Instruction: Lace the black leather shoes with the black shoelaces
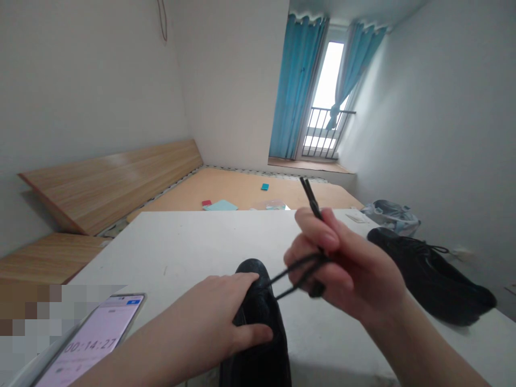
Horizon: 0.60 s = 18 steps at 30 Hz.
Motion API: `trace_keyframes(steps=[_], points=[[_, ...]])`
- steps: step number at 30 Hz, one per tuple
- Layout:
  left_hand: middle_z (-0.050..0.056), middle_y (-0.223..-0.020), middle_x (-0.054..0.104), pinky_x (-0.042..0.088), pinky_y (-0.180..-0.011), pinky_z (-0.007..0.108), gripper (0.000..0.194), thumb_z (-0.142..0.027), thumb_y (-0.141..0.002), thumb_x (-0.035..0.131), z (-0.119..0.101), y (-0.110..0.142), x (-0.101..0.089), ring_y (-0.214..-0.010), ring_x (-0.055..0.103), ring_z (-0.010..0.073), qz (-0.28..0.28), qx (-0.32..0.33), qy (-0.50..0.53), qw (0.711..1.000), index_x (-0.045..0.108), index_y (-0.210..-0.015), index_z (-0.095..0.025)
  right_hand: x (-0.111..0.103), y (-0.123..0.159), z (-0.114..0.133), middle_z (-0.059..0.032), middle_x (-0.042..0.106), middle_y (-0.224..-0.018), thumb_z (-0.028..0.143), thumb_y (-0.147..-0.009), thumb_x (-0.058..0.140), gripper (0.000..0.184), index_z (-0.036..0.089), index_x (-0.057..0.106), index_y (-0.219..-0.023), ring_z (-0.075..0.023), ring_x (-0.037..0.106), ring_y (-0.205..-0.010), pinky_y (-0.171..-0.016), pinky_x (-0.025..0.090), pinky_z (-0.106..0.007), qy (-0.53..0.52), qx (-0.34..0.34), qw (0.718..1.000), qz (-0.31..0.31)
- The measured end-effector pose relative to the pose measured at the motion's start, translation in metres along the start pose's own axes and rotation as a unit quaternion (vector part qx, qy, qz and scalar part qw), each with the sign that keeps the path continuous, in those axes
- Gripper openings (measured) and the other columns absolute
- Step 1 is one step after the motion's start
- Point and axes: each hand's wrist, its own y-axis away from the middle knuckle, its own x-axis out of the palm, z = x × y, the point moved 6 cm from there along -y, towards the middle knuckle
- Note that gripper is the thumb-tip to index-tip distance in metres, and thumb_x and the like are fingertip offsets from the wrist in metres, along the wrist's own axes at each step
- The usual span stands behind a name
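A black shoe (266, 360) stands on the white table, its toe pointing away from me. My left hand (221, 309) grips it from the left, with the thumb over the opening and the fingers across the front; part of the upper is hidden beneath. Two strands of black shoelace (292, 263) run from the shoe up to my right hand (350, 269), which is raised to the right of it. Its fingers are closed around the lace, and the lace ends stick out above the fist. The right hand is slightly blurred.
Another black laced shoe (435, 282) lies at the right of the white table (193, 242). A phone (97, 333) showing a timer rests at the left. Beyond the table's far edge are a clear plastic bag (391, 212) and a wooden bed board (121, 180).
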Motion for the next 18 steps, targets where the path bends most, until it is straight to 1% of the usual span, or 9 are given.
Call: trace_keyframes(steps=[3,5,7,9,11,13,15,16,18], points=[[0.001,-0.082,0.067,0.041,-0.066,0.03,0.023,-0.046,-0.08,0.06,-0.005,0.003,-0.018,-0.076,0.06,0.0224,-0.095,-0.03,-0.019,0.995,0.058,-0.08,-0.023,-0.034,-0.01,0.008,0.0093,0.029,-0.047,0.034,-0.092,0.06,0.023,0.022,0.05,-0.075,-0.0089,0.02,-0.044,-0.046,0.032,-0.012,-0.027,-0.021,0.992,-0.123],[0.0,-0.071,0.063,0.038,-0.06,0.03,0.03,-0.046,-0.087,0.048,-0.01,0.006,-0.027,-0.067,0.056,0.0198,-0.139,-0.038,-0.01,0.99,0.054,-0.069,-0.022,-0.047,-0.013,0.009,0.0097,0.03,-0.048,0.034,-0.09,0.061,0.021,0.022,0.049,-0.078,-0.0076,0.021,-0.043,-0.041,0.029,-0.01,-0.044,-0.026,0.984,-0.173],[-0.002,-0.069,0.063,0.038,-0.057,0.029,0.032,-0.045,-0.09,0.042,-0.016,0.008,-0.025,-0.065,0.056,0.0181,-0.125,-0.018,0.048,0.991,0.058,-0.071,-0.023,-0.049,-0.014,0.007,0.01,0.033,-0.049,0.034,-0.09,0.061,0.021,0.023,0.047,-0.079,-0.0065,0.024,-0.042,-0.041,0.028,-0.009,-0.053,-0.028,0.98,-0.189],[-0.002,-0.086,0.069,0.043,-0.067,0.028,0.023,-0.04,-0.088,0.047,-0.021,0.008,-0.022,-0.078,0.061,0.0189,-0.117,0.01,0.126,0.985,0.064,-0.093,-0.027,-0.043,-0.013,0.004,0.0103,0.038,-0.049,0.034,-0.089,0.062,0.022,0.023,0.046,-0.08,-0.0059,0.026,-0.041,-0.042,0.03,-0.01,-0.045,-0.035,0.982,-0.178],[-0.001,-0.1,0.069,0.045,-0.078,0.029,0.025,-0.037,-0.086,0.052,-0.024,0.007,-0.018,-0.093,0.061,0.0197,-0.091,0.026,0.21,0.973,0.063,-0.107,-0.028,-0.035,-0.013,0.002,0.0099,0.044,-0.049,0.038,-0.088,0.062,0.023,0.023,0.046,-0.081,-0.0061,0.029,-0.041,-0.042,0.031,-0.013,0.0,-0.033,0.988,-0.154],[-0.002,-0.09,0.068,0.045,-0.077,0.028,0.02,-0.038,-0.087,0.053,-0.024,0.004,-0.013,-0.088,0.061,0.0181,-0.037,0.021,0.296,0.954,0.065,-0.099,-0.026,-0.036,-0.013,0.002,0.0071,0.052,-0.052,0.043,-0.089,0.057,0.024,0.023,0.048,-0.081,-0.0069,0.033,-0.04,-0.042,0.03,-0.017,0.112,-0.029,0.983,-0.145],[-0.003,-0.069,0.06,0.045,-0.065,0.025,0.026,-0.043,-0.09,0.049,-0.019,0.005,-0.02,-0.068,0.057,0.014,-0.04,0.012,0.376,0.926,0.064,-0.083,-0.024,-0.05,-0.015,0.012,0.0026,0.059,-0.061,0.043,-0.091,0.053,0.025,0.021,0.052,-0.078,-0.0075,0.037,-0.042,-0.043,0.029,-0.02,0.301,-0.056,0.935,-0.178],[-0.004,-0.06,0.054,0.043,-0.059,0.024,0.031,-0.046,-0.091,0.046,-0.013,0.007,-0.028,-0.059,0.051,0.0122,-0.079,0.006,0.409,0.909,0.061,-0.076,-0.023,-0.059,-0.015,0.02,0.0006,0.061,-0.066,0.04,-0.091,0.053,0.025,0.019,0.055,-0.078,-0.0079,0.038,-0.045,-0.045,0.029,-0.022,0.408,-0.08,0.885,-0.207],[-0.006,-0.053,0.043,0.038,-0.048,0.021,0.038,-0.05,-0.092,0.044,0.002,0.014,-0.049,-0.048,0.039,0.0098,-0.198,-0.013,0.451,0.87,0.054,-0.069,-0.022,-0.078,-0.014,0.037,-0.0022,0.063,-0.077,0.033,-0.089,0.054,0.02,0.017,0.062,-0.08,-0.0092,0.042,-0.052,-0.05,0.031,-0.024,0.588,-0.123,0.755,-0.265]])
